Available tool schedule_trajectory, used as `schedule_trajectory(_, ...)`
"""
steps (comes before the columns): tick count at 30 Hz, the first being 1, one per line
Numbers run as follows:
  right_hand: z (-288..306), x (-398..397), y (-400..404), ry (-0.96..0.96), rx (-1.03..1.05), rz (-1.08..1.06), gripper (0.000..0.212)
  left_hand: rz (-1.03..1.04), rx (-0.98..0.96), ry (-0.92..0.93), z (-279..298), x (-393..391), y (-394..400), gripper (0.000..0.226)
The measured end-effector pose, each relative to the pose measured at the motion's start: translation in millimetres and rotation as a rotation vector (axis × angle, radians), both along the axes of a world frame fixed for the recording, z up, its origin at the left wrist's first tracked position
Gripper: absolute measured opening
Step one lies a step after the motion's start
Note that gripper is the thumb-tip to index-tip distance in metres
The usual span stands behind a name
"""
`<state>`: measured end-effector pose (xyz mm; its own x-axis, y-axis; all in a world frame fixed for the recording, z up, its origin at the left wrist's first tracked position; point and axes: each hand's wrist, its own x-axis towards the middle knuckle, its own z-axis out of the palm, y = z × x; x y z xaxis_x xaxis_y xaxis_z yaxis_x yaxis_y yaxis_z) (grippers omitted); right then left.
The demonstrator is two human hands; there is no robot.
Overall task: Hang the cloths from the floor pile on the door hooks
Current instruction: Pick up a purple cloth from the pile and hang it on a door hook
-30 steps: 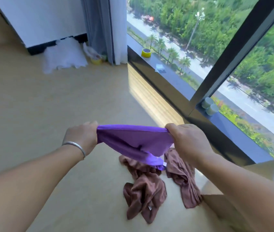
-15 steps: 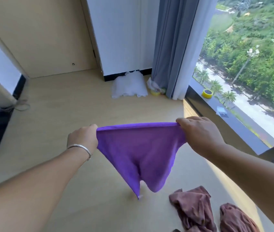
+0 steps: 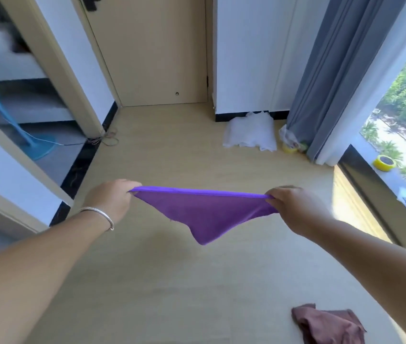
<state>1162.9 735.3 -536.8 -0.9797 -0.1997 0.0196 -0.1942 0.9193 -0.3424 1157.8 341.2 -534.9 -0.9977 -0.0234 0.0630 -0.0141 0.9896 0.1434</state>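
Note:
A purple cloth [image 3: 204, 214] hangs stretched between my two hands above the floor, its top edge taut and its lower part sagging to a point. My left hand [image 3: 111, 199] grips its left corner; a silver bangle sits on that wrist. My right hand [image 3: 293, 207] grips the right corner. A brown cloth [image 3: 326, 324] lies crumpled on the floor at the lower right, partly cut off by the frame edge. A beige door [image 3: 154, 50] stands shut straight ahead, with a dark handle at the top edge. No hooks are visible.
A white cloth [image 3: 249, 132] lies by the wall beside grey curtains [image 3: 333, 78]. A yellow tape roll [image 3: 384, 162] sits on the window sill at right. An open doorway at left shows a blue fan stand [image 3: 35, 145], with a cable on the floor.
My view has swung up and left from the floor pile toward the door. My hands have drawn farther apart, pulling the purple cloth's top edge straight. The brown cloths have slid to the lower right.

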Motion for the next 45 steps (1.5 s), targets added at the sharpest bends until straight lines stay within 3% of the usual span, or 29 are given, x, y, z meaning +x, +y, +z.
schedule_trajectory(2,-22.5,29.6,-9.1,-0.058,-0.063,0.083,0.020,-0.012,0.069,-0.107,-17.7,38.2,-16.1,0.030)
schedule_trajectory(8,-115.8,127.7,-14.4,-0.168,0.050,0.215,0.027,-0.028,-0.017,-0.393,-95.8,151.9,-30.7,0.036)
schedule_trajectory(19,-290.7,330.2,14.0,-0.484,0.181,0.308,0.024,0.007,0.057,-0.664,-290.8,368.2,0.2,0.029)
schedule_trajectory(29,-387.8,432.0,16.9,-0.687,0.291,0.309,0.022,0.047,0.222,-0.850,-393.2,486.4,14.1,0.019)
schedule_trajectory(32,-401.8,434.1,10.7,-0.744,0.283,0.257,0.021,0.120,0.290,-0.921,-405.6,494.9,10.2,0.016)
schedule_trajectory(36,-411.7,405.6,-5.1,-0.715,0.271,0.140,0.020,0.380,0.472,-0.901,-420.1,473.7,-0.7,0.023)
schedule_trajectory(40,-418.1,340.7,-26.9,-0.662,0.272,0.050,0.019,0.462,0.548,-0.818,-436.7,416.2,-17.2,0.029)
schedule_trajectory(45,-442.3,234.4,-56.1,-0.527,0.141,-0.139,0.024,0.469,0.531,-0.649,-465.6,310.6,-37.4,0.014)
